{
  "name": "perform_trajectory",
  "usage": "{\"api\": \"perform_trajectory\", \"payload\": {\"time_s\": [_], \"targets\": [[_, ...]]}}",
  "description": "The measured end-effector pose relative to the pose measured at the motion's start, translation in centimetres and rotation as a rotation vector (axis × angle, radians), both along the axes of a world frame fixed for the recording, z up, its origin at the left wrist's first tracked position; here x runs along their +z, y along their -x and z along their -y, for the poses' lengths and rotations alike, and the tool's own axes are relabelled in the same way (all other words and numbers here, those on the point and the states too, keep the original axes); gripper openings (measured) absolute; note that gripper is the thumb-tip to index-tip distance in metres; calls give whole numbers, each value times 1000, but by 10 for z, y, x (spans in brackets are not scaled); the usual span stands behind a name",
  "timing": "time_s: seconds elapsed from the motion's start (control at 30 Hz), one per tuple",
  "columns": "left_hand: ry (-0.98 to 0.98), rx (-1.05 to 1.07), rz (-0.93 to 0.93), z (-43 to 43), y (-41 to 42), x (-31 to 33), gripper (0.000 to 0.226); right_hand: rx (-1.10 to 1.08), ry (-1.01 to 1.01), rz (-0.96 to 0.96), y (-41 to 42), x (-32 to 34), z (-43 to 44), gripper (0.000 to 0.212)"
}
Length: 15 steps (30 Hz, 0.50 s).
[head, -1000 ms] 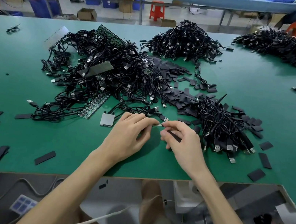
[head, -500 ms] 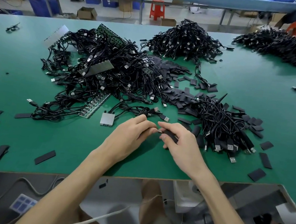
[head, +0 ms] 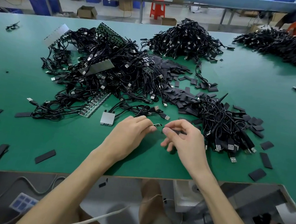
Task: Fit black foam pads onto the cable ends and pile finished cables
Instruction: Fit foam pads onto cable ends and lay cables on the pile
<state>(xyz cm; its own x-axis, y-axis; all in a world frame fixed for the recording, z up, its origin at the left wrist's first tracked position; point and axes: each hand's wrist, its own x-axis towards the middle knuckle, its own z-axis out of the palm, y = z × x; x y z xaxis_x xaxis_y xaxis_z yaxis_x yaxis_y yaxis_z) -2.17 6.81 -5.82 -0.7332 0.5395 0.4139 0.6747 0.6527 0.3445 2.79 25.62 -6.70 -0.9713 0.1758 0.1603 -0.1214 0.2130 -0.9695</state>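
Observation:
My left hand [head: 130, 134] pinches a cable end [head: 157, 125], a small green board tip that sticks out past its fingertips. A short gap to the right, my right hand [head: 185, 142] pinches a black foam pad [head: 176, 131] between thumb and forefinger, the pad mostly hidden by the fingers. The cable [head: 134, 109] runs back from my left hand into a big tangle of black cables [head: 99, 70]. Loose foam pads [head: 176, 97] lie scattered behind the hands. A heap of cables [head: 224, 123] lies right of my right hand.
More cable heaps sit at the back middle [head: 185, 38] and back right [head: 283, 45]. A small silver part [head: 107, 118] lies left of my left hand. Stray pads [head: 45, 156] dot the green table [head: 13, 80] at the front left, others at the right [head: 257, 174]. The table's front edge is close below my wrists.
The hands were touching half a second ago with pad and cable end together; now they have drawn slightly apart, leaving a small gap and the green tip showing.

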Motion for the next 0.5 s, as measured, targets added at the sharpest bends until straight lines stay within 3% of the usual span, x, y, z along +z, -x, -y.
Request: {"api": "perform_trajectory", "payload": {"time_s": [0.3,0.5], "targets": [[29,-13,7,1,0,1,27,65,-25,47,0,-3,1,20],[46,-17,4,2,2,-1,26,86,-27,20,-1,0,0,17]]}}
